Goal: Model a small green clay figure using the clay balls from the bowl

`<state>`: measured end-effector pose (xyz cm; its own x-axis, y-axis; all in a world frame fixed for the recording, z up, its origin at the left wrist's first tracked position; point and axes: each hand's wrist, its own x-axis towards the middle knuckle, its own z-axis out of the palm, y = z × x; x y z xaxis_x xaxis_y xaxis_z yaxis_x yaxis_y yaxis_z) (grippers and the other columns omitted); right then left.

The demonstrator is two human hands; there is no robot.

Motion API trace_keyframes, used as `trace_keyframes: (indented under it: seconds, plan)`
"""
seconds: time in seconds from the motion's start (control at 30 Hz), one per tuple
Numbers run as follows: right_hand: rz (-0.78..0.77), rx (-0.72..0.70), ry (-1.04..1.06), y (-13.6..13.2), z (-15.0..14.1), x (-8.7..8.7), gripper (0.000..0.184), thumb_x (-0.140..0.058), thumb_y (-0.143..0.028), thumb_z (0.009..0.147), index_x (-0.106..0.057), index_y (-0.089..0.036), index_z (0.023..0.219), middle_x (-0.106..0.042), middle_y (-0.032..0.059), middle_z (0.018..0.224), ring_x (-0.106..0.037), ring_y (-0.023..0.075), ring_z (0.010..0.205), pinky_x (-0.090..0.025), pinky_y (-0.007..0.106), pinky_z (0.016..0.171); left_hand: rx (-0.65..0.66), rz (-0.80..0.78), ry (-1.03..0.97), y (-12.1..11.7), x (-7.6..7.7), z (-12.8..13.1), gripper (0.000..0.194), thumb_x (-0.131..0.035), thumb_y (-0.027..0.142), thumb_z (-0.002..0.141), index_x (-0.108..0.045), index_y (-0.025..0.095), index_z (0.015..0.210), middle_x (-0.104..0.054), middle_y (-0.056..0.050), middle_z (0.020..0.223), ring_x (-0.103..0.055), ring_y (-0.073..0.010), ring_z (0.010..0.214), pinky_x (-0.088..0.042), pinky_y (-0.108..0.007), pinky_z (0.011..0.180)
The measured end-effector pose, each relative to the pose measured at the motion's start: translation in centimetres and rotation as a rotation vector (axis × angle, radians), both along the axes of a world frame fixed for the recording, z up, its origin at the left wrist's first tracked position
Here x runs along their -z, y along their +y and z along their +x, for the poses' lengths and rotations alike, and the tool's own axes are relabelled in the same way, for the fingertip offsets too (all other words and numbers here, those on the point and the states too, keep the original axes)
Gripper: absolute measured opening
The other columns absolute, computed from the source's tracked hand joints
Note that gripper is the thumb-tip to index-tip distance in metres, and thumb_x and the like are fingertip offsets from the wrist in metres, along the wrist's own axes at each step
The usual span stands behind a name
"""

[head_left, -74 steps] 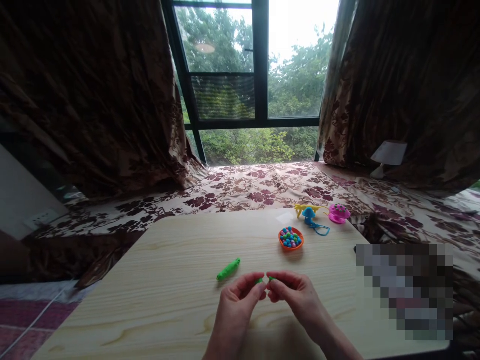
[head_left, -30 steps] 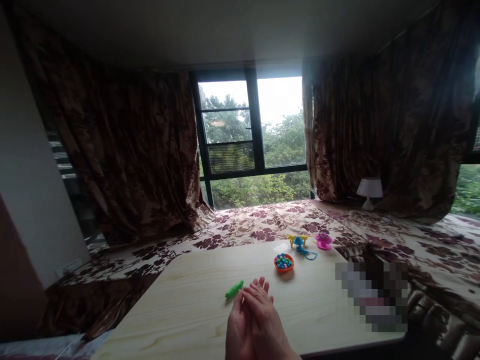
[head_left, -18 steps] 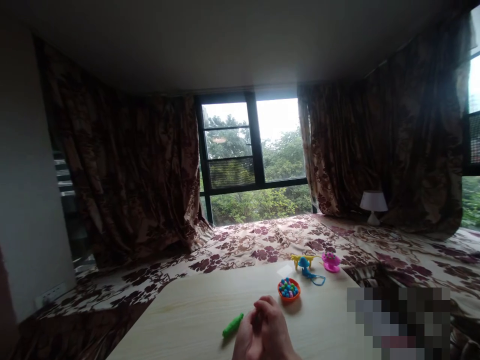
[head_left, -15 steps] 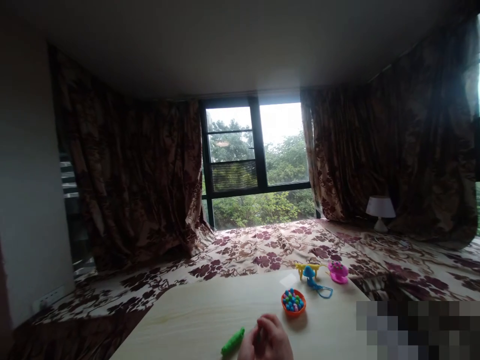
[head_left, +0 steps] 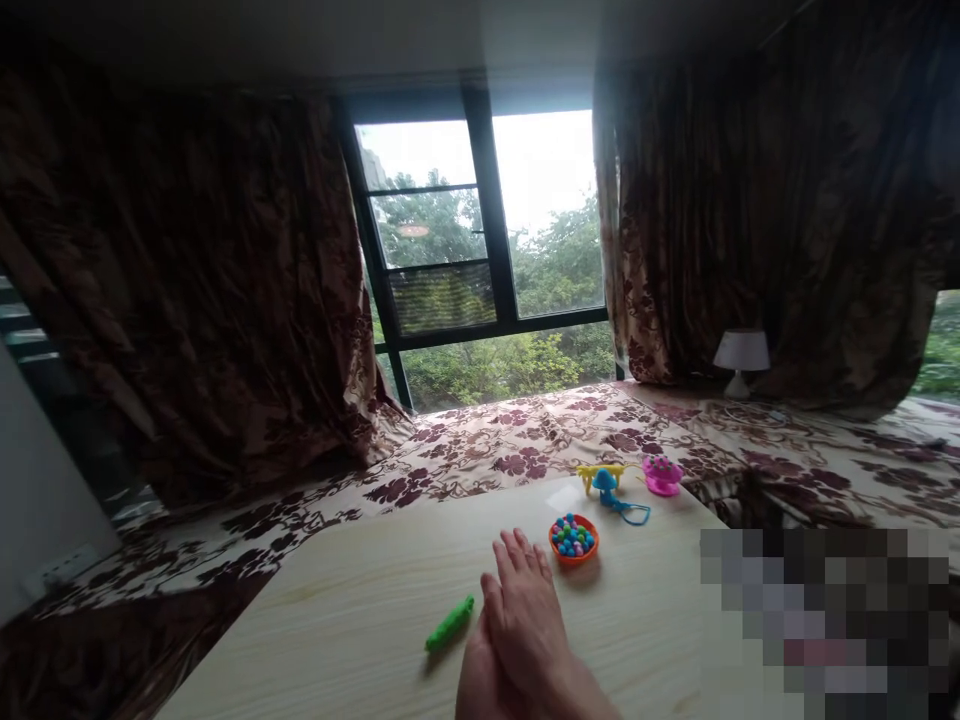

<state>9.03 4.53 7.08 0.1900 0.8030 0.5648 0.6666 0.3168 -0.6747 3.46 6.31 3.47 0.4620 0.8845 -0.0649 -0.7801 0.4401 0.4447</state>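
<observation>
My right hand [head_left: 526, 610] lies over my left hand [head_left: 478, 672], palm pressed on palm, with its fingers stretched out flat. Most of my left hand is hidden underneath, its fingers included. Whether anything lies between the palms cannot be seen. To the left of both hands, a green, lumpy, stick-shaped piece [head_left: 449, 624] rests on the pale wooden table [head_left: 322, 620]. An orange bowl [head_left: 576, 562] filled with small blue, green and pink balls [head_left: 574, 536] stands just beyond my right fingertips, to the right.
Near the far right table edge are a yellow legged figure [head_left: 589, 477], a blue mushroom-like piece [head_left: 604, 484] with a cord loop, and a pink cup-like piece [head_left: 662, 477]. A white lamp [head_left: 741, 352] stands on the flowered cloth [head_left: 517, 425] before the window.
My hands have gone from loosely cupped with bent fingers to laid flat together, and reach farther forward. The view has tipped downward; the green piece and bowl stay on the table.
</observation>
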Motion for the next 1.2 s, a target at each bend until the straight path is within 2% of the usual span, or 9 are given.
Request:
trace_keyframes:
  seconds: [0.1, 0.23, 0.43, 0.53, 0.63, 0.7, 0.83, 1.07, 1.2]
  plan:
    - [-0.056, -0.056, -0.131, -1.0, -0.6, 0.5, 0.041, -0.036, -0.029, 0.088, -0.046, -0.017, 0.126, -0.036, 0.0062, 0.136, -0.024, 0.0248, 0.128, -0.015, 0.044, 0.106, -0.045, 0.117, -0.01, -0.9, 0.3, 0.2, 0.045, -0.038, 0.04, 0.083, -0.045, 0.023, 0.124, -0.05, -0.007, 0.128, -0.04, -0.0193, 0.122, -0.032, -0.035, 0.101]
    - [-0.027, -0.247, -0.253, -3.2, -1.6, 1.0, 0.051, -0.041, -0.037, 0.086, -0.031, -0.022, 0.134, -0.025, 0.0018, 0.14, -0.024, 0.0234, 0.128, -0.016, 0.04, 0.106, -0.592, 0.211, -0.052, -2.7, 0.2, 0.3, 0.05, -0.037, 0.057, 0.075, -0.043, 0.041, 0.122, -0.039, 0.008, 0.136, -0.024, -0.0178, 0.13, -0.025, -0.034, 0.105]
    - [-0.085, -0.034, -0.183, -1.8, 0.0, -0.2, 0.044, -0.033, -0.03, 0.09, -0.036, -0.019, 0.132, -0.026, 0.0038, 0.14, -0.017, 0.0221, 0.13, -0.011, 0.043, 0.106, 0.036, 0.198, 0.129, -2.7, -3.1, 0.1, 0.051, -0.034, 0.051, 0.081, -0.045, 0.026, 0.124, -0.042, -0.005, 0.134, -0.028, -0.0194, 0.128, -0.019, -0.039, 0.106]
    - [-0.04, -0.047, -0.186, -1.1, -1.7, 1.5, 0.045, -0.035, -0.03, 0.089, -0.035, -0.019, 0.133, -0.026, 0.0048, 0.14, -0.019, 0.0234, 0.13, -0.014, 0.045, 0.105, -0.151, 0.196, 0.12, -3.2, -3.2, 0.3, 0.051, -0.035, 0.051, 0.08, -0.044, 0.027, 0.125, -0.042, -0.003, 0.135, -0.027, -0.0198, 0.129, -0.021, -0.039, 0.106]
    - [-0.053, 0.223, -0.04, -0.8, -3.4, 2.0, 0.045, -0.031, -0.032, 0.09, -0.036, -0.019, 0.133, -0.028, 0.0082, 0.14, -0.016, 0.0278, 0.13, -0.007, 0.053, 0.103, -0.419, 0.191, 0.087, -3.7, -2.6, 0.5, 0.052, -0.029, 0.055, 0.08, -0.034, 0.039, 0.128, -0.033, 0.009, 0.139, -0.019, -0.0156, 0.132, -0.02, -0.034, 0.107]
    - [-0.023, 0.013, -0.18, -0.7, -2.8, 1.1, 0.047, -0.035, -0.04, 0.089, -0.033, -0.025, 0.133, -0.027, 0.002, 0.141, -0.016, 0.0229, 0.131, -0.011, 0.046, 0.105, -0.264, 0.2, 0.039, -3.4, -2.6, 0.2, 0.05, -0.024, 0.052, 0.083, -0.029, 0.039, 0.131, -0.028, 0.01, 0.142, -0.016, -0.0149, 0.132, -0.015, -0.036, 0.108]
    - [-0.086, 0.033, -0.257, -1.9, -0.1, 0.2, 0.045, -0.025, -0.036, 0.093, -0.035, -0.018, 0.133, -0.025, 0.0046, 0.141, -0.015, 0.0201, 0.131, -0.011, 0.042, 0.106, 0.189, 0.264, -0.152, -2.1, -3.0, -1.0, 0.051, -0.017, 0.046, 0.087, -0.029, 0.027, 0.133, -0.023, 0.001, 0.144, -0.009, -0.0165, 0.133, 0.0, -0.039, 0.109]
    - [-0.007, -0.078, -0.332, -3.7, -1.8, 0.5, 0.052, -0.033, -0.044, 0.089, -0.027, -0.023, 0.136, -0.019, 0.0007, 0.142, -0.015, 0.0203, 0.131, -0.012, 0.039, 0.107, -0.211, 0.434, -0.302, -3.2, -1.5, -0.2, 0.045, -0.024, 0.052, 0.084, -0.03, 0.044, 0.128, -0.021, 0.016, 0.142, 0.001, -0.0123, 0.133, 0.003, -0.034, 0.109]
    - [-0.126, 0.046, -0.23, -1.9, -0.2, -0.2, 0.043, -0.027, -0.036, 0.092, -0.038, -0.021, 0.131, -0.026, 0.0036, 0.14, -0.017, 0.021, 0.13, -0.011, 0.044, 0.106, 0.151, 0.303, -0.163, -2.3, -2.5, -0.8, 0.049, -0.016, 0.046, 0.088, -0.029, 0.031, 0.132, -0.023, 0.003, 0.144, -0.006, -0.016, 0.133, 0.0, -0.04, 0.109]
